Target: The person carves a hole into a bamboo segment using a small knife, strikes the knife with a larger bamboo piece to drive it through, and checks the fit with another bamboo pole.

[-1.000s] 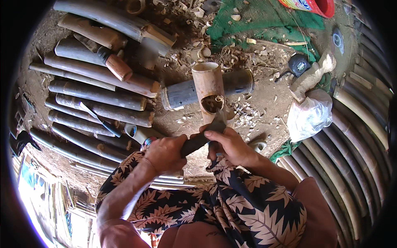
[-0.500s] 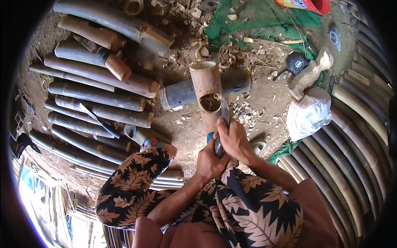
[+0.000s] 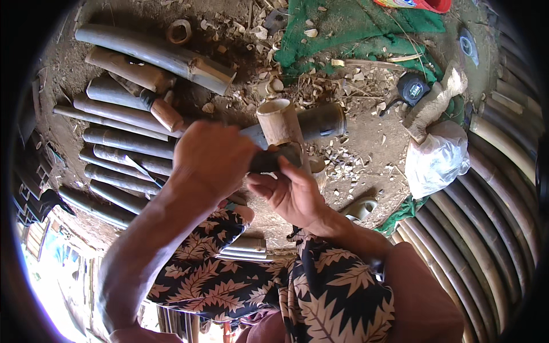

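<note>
Left hand (image 3: 213, 157): grip closed around dark tool handle (image 3: 273, 160).
Right hand (image 3: 291, 191): grip half-curled, fingers against same handle.
Short tan hollow bamboo tube (image 3: 278, 123): upright just beyond hands, contents hidden.
White plastic bag (image 3: 436, 160): crumpled on ground, contents hidden.

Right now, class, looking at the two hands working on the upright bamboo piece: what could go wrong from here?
1. The left hand and right hand both grip a dark tool pressed against the bamboo piece; a slip could drive it into the right hand's fingers, which lie close beneath it.
2. The bamboo piece stands on loose chips with no clamp visible, so it may tip or twist.
3. Split bamboo may leave splinters in bare hands.
</note>
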{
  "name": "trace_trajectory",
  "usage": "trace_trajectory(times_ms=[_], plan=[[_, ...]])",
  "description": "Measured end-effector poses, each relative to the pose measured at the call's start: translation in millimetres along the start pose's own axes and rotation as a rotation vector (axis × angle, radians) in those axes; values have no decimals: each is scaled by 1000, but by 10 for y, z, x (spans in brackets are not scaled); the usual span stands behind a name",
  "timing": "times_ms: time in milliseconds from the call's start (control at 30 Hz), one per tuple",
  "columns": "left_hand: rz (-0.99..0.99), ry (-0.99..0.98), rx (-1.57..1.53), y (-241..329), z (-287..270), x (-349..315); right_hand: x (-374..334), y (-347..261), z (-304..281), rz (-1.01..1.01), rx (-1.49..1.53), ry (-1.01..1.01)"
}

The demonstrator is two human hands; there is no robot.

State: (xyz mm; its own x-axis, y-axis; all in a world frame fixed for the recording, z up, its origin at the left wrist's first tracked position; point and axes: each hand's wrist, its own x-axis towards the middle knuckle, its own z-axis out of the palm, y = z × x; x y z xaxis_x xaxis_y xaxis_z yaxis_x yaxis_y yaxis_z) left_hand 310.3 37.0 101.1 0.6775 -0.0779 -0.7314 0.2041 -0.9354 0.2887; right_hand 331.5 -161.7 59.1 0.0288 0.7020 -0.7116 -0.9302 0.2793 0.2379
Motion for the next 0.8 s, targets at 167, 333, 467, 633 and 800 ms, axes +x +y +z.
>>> trace_trajectory(times_ms=[167, 333, 467, 633, 800], plan=[[23, -186, 111, 175, -489, 313, -28, -24, -99, 111, 313, -143], [40, -183, 141, 40, -176, 124, -42, 50, -191, 135, 167, -108], [26, -428, -169, -301, 201, -200, -189, 99, -127, 376, -60, 84], [-56, -416, -721, -130, 1035, -398, -218, 26, 18, 343, -582, 356], [-283, -25, -1271, 1125, 1696, -733, -463, -207, 105, 343, -1359, 306]])
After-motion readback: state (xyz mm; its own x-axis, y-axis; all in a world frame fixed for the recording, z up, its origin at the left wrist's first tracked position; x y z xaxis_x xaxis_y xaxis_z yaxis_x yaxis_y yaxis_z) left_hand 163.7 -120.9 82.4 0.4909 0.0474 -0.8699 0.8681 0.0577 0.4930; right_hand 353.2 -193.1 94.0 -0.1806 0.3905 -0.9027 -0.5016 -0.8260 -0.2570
